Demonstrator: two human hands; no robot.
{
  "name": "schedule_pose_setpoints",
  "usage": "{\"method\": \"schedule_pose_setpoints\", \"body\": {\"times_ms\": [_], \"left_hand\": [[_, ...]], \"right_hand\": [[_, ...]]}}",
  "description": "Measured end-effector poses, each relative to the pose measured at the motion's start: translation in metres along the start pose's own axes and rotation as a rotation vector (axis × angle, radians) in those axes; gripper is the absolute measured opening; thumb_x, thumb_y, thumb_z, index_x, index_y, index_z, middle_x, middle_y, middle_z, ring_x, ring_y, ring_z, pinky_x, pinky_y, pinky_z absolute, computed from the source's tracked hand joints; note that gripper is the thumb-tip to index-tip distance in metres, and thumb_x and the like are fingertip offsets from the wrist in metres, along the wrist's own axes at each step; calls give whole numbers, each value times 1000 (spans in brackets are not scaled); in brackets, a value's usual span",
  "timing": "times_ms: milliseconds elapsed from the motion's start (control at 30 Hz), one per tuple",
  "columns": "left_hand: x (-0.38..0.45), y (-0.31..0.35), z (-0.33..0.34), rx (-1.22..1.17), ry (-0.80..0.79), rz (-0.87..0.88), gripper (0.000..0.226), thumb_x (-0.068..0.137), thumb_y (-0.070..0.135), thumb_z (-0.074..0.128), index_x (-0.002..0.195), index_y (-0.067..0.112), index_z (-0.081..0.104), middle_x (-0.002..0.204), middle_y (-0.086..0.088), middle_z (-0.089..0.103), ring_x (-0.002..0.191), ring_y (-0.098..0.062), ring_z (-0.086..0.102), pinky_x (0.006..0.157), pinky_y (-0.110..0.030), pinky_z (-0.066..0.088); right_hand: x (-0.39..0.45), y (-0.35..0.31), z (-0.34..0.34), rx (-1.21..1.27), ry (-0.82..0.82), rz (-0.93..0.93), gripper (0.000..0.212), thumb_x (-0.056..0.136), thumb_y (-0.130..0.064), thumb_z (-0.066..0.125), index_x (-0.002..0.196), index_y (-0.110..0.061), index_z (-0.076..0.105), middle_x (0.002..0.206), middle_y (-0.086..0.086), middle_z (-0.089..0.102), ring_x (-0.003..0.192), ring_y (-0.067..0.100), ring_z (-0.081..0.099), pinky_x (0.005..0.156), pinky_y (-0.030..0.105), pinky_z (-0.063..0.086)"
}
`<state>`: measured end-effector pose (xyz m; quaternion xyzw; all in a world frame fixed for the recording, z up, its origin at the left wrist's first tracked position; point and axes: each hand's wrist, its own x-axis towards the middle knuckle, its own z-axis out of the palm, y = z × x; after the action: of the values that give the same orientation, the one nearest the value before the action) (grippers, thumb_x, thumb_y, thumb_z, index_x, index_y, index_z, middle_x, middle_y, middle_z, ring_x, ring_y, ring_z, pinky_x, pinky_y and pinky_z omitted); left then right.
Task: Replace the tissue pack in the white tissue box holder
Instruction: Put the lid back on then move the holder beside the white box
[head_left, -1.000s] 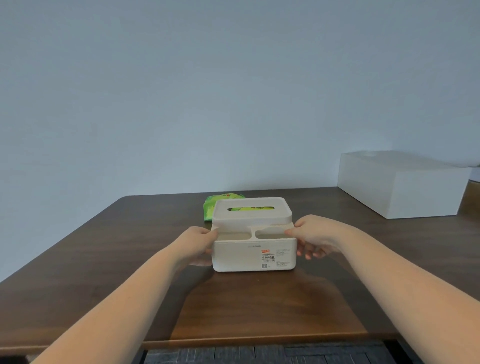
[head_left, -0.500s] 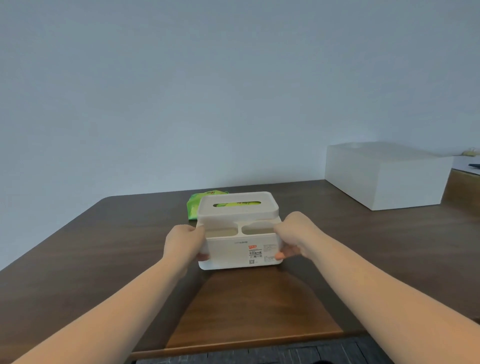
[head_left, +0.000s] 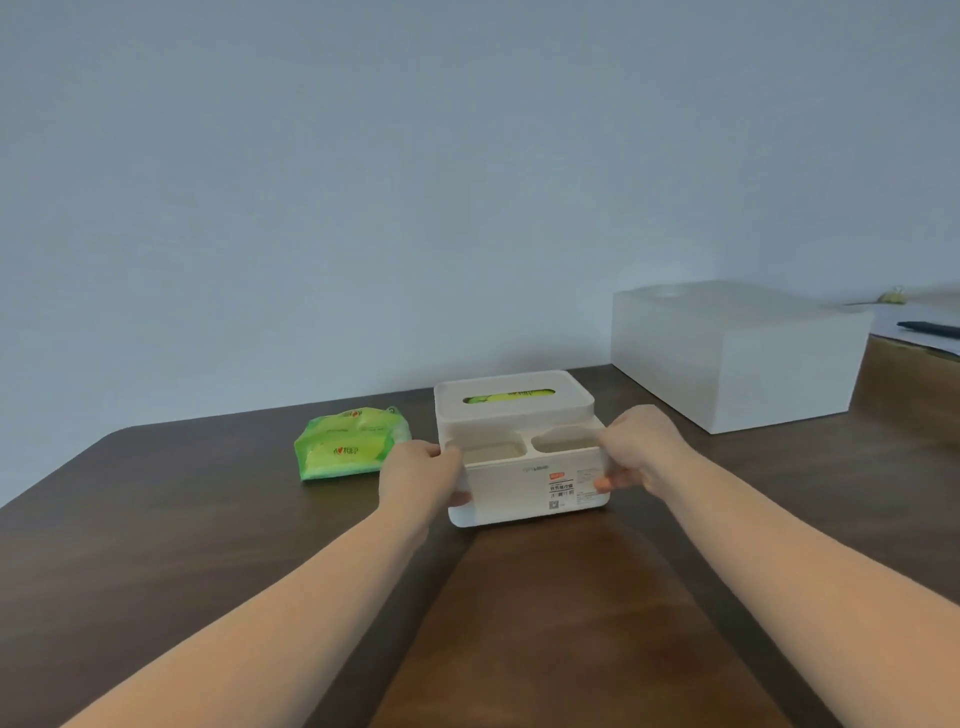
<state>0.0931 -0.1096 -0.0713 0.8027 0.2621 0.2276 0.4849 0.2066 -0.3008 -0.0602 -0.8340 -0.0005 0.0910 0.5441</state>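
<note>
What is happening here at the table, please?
A person grips a white tissue box holder with both hands, the left hand on its left side and the right hand on its right. The lid is on, and green shows through its slot. A green tissue pack lies on the brown table, left of the holder.

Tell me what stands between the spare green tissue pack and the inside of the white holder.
The holder's lid is still on the white tissue box holder, and a green pack already inside shows through its slot. The spare green tissue pack lies on the table left of the holder, with bare tabletop between them.
</note>
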Motion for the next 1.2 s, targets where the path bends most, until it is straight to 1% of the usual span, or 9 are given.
{"method": "schedule_pose_setpoints", "body": {"times_ms": [167,300,500,633,700,800,900,967,1200], "left_hand": [[44,15,42,21,-76,22,27,85,18,47,59,11,46,52,-3,42,35,-10,65,57,-34,48],[80,30,70,6,-90,29,23,85,18,46,63,10,45,64,-9,45,35,-10,65,58,-31,41],[123,47,114,-3,-55,19,41,86,14,44,49,19,24,54,-3,37,52,-22,72,45,-24,24],[135,55,140,34,-77,41,45,89,14,42,50,17,21,26,1,29,50,-22,66,40,-23,20],[139,60,151,59,-90,63,45,90,14,41,51,17,21,19,-2,29,54,-24,65,39,-22,19],[146,66,164,49,-97,66,43,89,11,40,52,17,20,16,-2,31,63,-26,67,32,-19,17],[153,70,173,6,-73,63,43,87,9,40,51,18,19,15,1,26,70,-30,73,26,-14,16],[154,70,176,-13,-63,82,46,87,10,41,47,17,20,16,1,27,79,-36,74,35,-20,21],[152,55,178,-48,-53,168,49,86,18,44,40,17,27,31,5,40,83,-38,72,50,-26,23]], "right_hand": [[56,-10,-16,1,34,7,12,82,7,61,92,3,60,100,25,67,80,43,70,56,45,63],[94,-21,-28,-6,64,13,23,78,18,56,99,9,60,99,26,67,72,41,68,68,49,63],[141,-31,-38,-7,158,25,22,76,24,58,89,7,58,103,27,63,72,44,65,77,54,60],[161,-31,-42,55,234,55,20,90,11,51,108,3,54,106,22,52,78,44,64,80,53,59],[167,-30,-45,56,286,67,5,93,3,50,97,1,54,102,22,57,71,39,65,80,51,60],[177,-28,-50,-10,366,64,22,91,0,51,69,-4,49,74,14,58,48,30,58,77,48,61],[182,-28,-54,-51,381,58,25,87,5,53,64,-6,48,64,11,53,47,28,58,69,44,62],[183,-28,-54,-82,396,45,26,86,5,55,64,-6,48,62,11,53,46,27,56,54,38,58],[179,-17,-47,-137,445,-32,25,84,1,55,60,-6,49,87,18,67,92,38,69,73,39,56]]}}
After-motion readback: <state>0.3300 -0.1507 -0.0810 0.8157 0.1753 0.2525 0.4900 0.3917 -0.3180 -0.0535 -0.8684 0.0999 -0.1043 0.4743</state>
